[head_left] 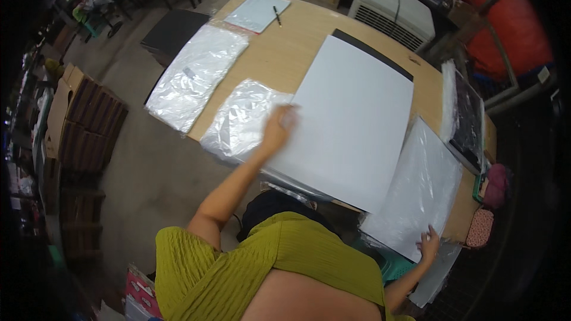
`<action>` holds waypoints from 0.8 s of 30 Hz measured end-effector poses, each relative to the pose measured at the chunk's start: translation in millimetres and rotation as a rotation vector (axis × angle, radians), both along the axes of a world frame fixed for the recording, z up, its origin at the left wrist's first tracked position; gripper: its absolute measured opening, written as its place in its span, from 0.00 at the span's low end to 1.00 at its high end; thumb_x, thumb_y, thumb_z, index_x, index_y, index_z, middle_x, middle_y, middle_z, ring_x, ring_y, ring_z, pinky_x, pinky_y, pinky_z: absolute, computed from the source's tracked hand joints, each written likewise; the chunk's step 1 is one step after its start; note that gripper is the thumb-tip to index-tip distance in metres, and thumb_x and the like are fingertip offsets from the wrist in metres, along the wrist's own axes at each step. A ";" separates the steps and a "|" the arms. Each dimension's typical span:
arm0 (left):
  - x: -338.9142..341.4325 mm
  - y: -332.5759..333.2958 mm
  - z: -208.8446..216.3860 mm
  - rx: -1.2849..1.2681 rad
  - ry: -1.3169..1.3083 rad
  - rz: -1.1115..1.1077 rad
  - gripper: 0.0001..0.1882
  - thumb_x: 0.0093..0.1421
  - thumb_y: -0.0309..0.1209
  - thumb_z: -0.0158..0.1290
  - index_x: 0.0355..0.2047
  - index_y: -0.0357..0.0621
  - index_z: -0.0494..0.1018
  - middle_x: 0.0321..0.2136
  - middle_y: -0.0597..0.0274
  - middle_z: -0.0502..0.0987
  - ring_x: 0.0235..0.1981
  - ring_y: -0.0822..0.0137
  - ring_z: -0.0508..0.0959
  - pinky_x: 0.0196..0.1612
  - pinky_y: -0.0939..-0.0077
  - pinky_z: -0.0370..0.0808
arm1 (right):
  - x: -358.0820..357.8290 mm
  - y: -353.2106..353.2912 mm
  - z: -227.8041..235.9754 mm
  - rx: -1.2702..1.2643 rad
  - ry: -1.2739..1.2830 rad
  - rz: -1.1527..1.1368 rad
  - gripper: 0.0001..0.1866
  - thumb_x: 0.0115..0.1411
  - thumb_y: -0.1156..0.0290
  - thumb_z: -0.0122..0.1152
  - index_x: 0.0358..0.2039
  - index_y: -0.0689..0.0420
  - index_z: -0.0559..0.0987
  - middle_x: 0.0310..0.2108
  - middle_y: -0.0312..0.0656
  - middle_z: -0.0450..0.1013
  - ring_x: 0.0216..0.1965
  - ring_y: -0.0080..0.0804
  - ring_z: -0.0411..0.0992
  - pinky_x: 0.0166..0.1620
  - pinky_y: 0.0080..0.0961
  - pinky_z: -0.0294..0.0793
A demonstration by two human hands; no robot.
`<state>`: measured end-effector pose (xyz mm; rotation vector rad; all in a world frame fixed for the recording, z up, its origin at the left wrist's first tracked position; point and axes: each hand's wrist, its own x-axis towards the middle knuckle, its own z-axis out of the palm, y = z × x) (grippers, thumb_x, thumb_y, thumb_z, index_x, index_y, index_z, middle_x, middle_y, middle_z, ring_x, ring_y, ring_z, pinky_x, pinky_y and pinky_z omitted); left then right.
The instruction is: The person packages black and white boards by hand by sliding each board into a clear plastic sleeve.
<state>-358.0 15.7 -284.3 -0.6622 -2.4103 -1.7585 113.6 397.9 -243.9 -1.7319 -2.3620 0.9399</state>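
A large white sheet [351,119] lies on the table over a black sheet [375,53] whose far edge shows. My left hand [281,126] is at the sheet's left edge, beside clear plastic bags [238,119]. Motion smears its fingers, so its grip is unclear. At the near right, my right hand [429,245] rests at the lower corner of a flat sheet in clear plastic [419,184]. Its fingers look apart, with nothing visible between them.
A stack of plastic bags [199,71] lies at the table's left. A clipboard with paper [257,12] and a pen [277,16] are at the far left. Wrapped dark panels [467,119] and a pink patterned pouch [480,228] line the right edge. Cardboard boxes [89,119] stand left.
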 end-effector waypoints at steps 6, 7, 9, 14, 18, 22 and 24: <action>-135.9 -103.8 -92.8 -0.548 0.175 0.547 0.07 0.56 0.31 0.54 0.32 0.46 0.80 0.41 0.55 0.73 0.42 0.54 0.73 0.43 0.62 0.72 | -283.8 -100.4 39.8 0.047 0.380 0.736 0.23 0.56 0.77 0.58 0.54 0.56 0.73 0.47 0.49 0.73 0.45 0.37 0.73 0.41 0.29 0.76; -142.6 -102.0 -97.3 -0.636 0.209 0.562 0.07 0.54 0.31 0.54 0.31 0.47 0.80 0.44 0.56 0.72 0.43 0.54 0.72 0.42 0.61 0.72 | -321.7 -126.8 54.2 0.034 0.406 0.846 0.22 0.55 0.76 0.59 0.53 0.54 0.74 0.45 0.49 0.73 0.42 0.40 0.74 0.40 0.29 0.76; -148.6 -101.2 -98.0 -0.708 0.183 0.414 0.05 0.48 0.28 0.59 0.27 0.46 0.80 0.45 0.57 0.69 0.45 0.55 0.71 0.43 0.61 0.73 | -376.3 -167.7 74.7 0.093 0.399 1.063 0.23 0.54 0.74 0.61 0.52 0.54 0.74 0.42 0.48 0.74 0.39 0.42 0.74 0.39 0.29 0.75; -161.9 -111.5 -52.1 -0.541 0.100 0.376 0.07 0.39 0.26 0.64 0.20 0.44 0.77 0.41 0.58 0.68 0.46 0.55 0.70 0.45 0.65 0.71 | -461.5 -242.2 86.2 0.078 0.353 1.266 0.22 0.50 0.71 0.64 0.48 0.54 0.77 0.40 0.45 0.74 0.40 0.42 0.73 0.45 0.33 0.72; -158.5 -129.7 0.6 -0.272 0.048 0.106 0.09 0.40 0.25 0.64 0.17 0.43 0.73 0.42 0.56 0.67 0.48 0.56 0.69 0.50 0.66 0.68 | -522.3 -270.7 41.2 0.165 0.503 1.314 0.20 0.48 0.69 0.67 0.44 0.55 0.78 0.44 0.44 0.73 0.46 0.40 0.70 0.49 0.35 0.70; -138.8 -133.2 62.3 -0.214 0.176 -0.151 0.11 0.43 0.24 0.63 0.22 0.42 0.69 0.42 0.55 0.67 0.49 0.60 0.68 0.53 0.66 0.66 | -559.1 -303.3 13.4 -0.034 0.858 1.177 0.16 0.46 0.70 0.68 0.37 0.58 0.79 0.40 0.44 0.75 0.43 0.35 0.73 0.47 0.31 0.71; -139.9 -133.5 62.4 -0.131 0.058 -0.259 0.12 0.45 0.24 0.63 0.26 0.42 0.69 0.40 0.57 0.70 0.45 0.64 0.72 0.49 0.69 0.69 | -566.4 -307.4 13.1 -0.255 0.735 1.189 0.12 0.47 0.71 0.68 0.33 0.59 0.80 0.34 0.43 0.77 0.38 0.33 0.74 0.44 0.29 0.72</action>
